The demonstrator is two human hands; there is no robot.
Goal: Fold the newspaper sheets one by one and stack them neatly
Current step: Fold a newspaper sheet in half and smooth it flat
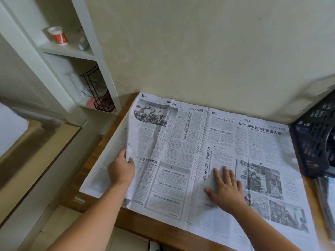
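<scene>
Head view shows the right hand [225, 186] pressing flat with spread fingers on the open newspaper sheet [190, 142] across the wooden table [107, 140], while the left hand [121, 169] pinches its lifted, creased left edge.

You can read page numbers 06 and 07 on the newspaper sheet [190, 142], plus the headline 从"一部电话"到"最强大脑" beyond your right hand [224, 189].
</scene>
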